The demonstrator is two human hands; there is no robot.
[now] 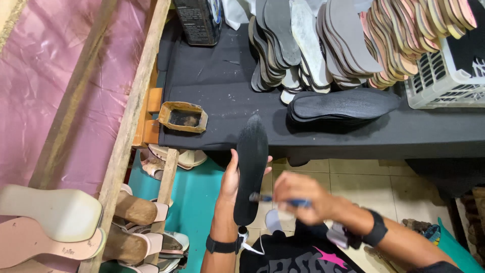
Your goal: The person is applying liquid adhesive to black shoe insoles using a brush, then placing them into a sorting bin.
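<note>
Black insole (251, 167) upright in left hand (230, 182) grip, brush (283, 200) in right hand (300, 194)

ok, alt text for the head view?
Left hand holds a long black shoe insole upright while the right hand brushes it with a blue-handled brush. Behind, a black-covered workbench carries stacked grey and tan insoles.

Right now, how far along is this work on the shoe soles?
Possibly done: a flat stack of black soles on the black table. In hand: the left hand holds one black sole while the right hand works a blue-handled brush on it. Likely left: the standing rows of soles.
</note>
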